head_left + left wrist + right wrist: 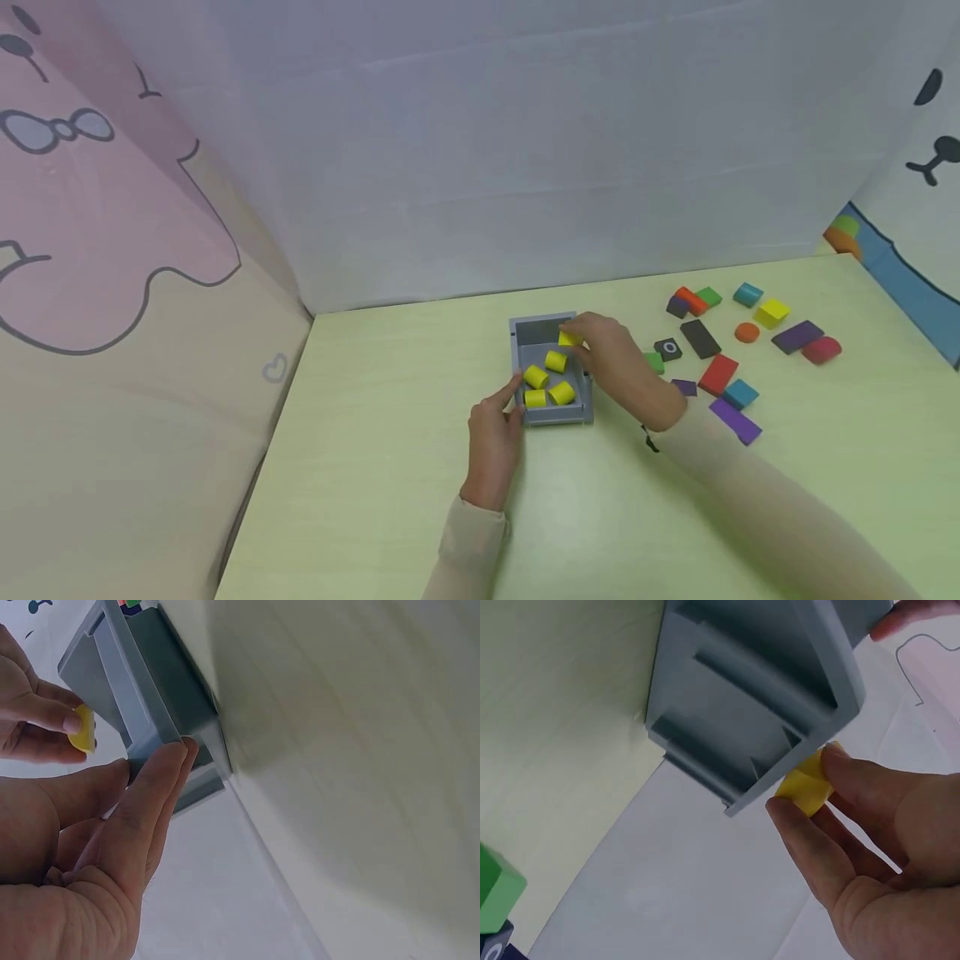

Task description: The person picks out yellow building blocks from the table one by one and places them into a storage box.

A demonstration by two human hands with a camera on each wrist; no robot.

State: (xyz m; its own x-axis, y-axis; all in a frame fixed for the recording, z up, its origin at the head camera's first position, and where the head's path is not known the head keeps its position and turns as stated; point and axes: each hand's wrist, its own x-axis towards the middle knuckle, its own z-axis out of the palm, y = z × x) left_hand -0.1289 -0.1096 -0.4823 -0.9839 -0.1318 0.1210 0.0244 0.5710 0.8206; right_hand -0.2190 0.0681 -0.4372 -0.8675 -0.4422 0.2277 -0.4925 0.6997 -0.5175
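Note:
A grey box stands on the table with several yellow cylinder blocks lying inside it. My left hand grips the box's near left edge between thumb and fingers, as the left wrist view also shows. Over the far right part of the box, my right hand pinches another yellow block between thumb and fingertips. In the right wrist view this block is by the box's upper rim; its full shape is partly hidden by the fingers.
Loose blocks of several colours lie right of the box, among them a red block, a black one, a yellow cube and a purple one. My right forearm passes over the table near them. A white cloth hangs behind the table.

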